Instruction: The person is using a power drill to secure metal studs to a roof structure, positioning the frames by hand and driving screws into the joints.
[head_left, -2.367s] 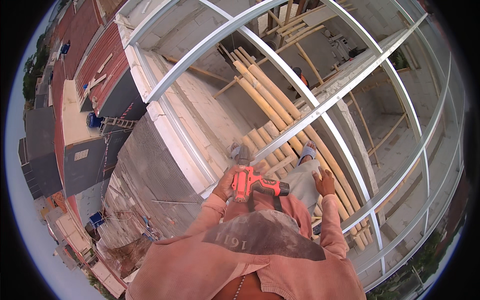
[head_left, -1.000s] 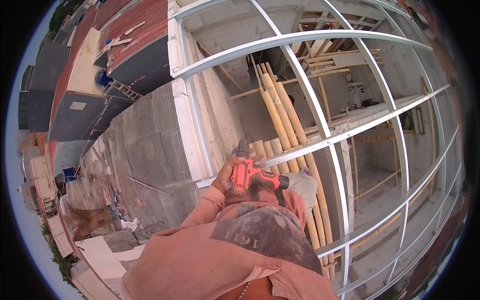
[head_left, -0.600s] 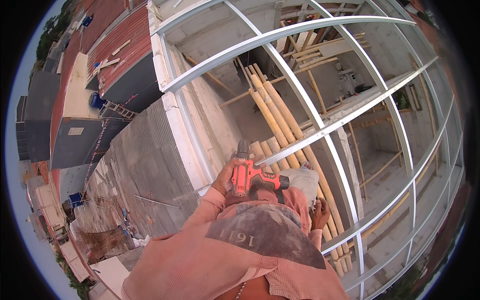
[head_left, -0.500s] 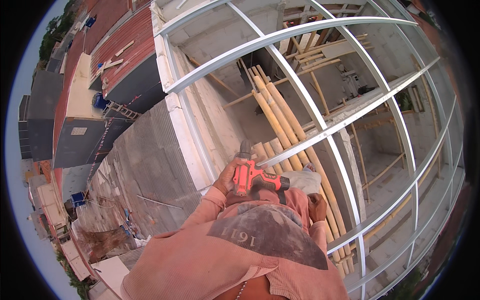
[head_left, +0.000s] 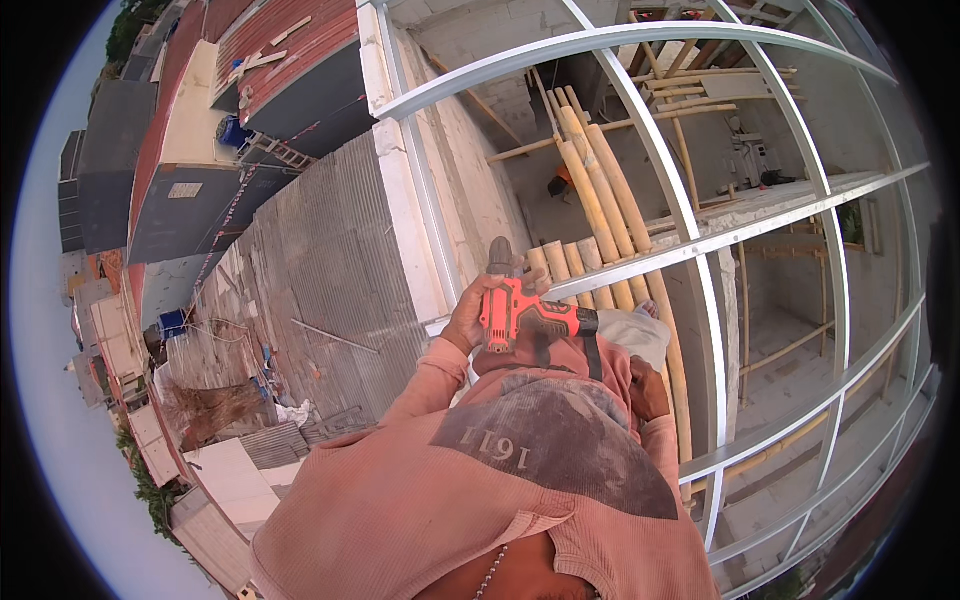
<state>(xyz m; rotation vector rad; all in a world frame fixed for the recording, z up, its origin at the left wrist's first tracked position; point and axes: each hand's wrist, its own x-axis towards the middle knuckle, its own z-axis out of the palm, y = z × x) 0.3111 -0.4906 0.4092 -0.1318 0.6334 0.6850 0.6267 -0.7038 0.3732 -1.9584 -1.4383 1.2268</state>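
Note:
A red and black cordless drill [head_left: 515,318] lies on its side across my lap, its black chuck pointing away from me. My left hand [head_left: 467,316] is closed round its body, fingers curling over the chuck end. Over by my right thigh, my right hand [head_left: 649,390] is curled beside a whitish cloth pouch [head_left: 638,337]. Its fingertips are partly hidden, and I cannot make out what they hold. Just beyond the drill runs a silver metal beam [head_left: 640,265] of the roof frame.
Metal framing [head_left: 700,330] spans an open drop on my right. Bamboo poles [head_left: 600,190] stand below it. A pale wall top [head_left: 405,215] runs along my left, above a corrugated roof [head_left: 330,240]. An orange shape [head_left: 560,183] shows on the floor far below.
The view has shifted, so the frame and roofs appear farther right. The drill stays in my left hand, and my right hand stays near the pouch. An orange shape has come into sight below.

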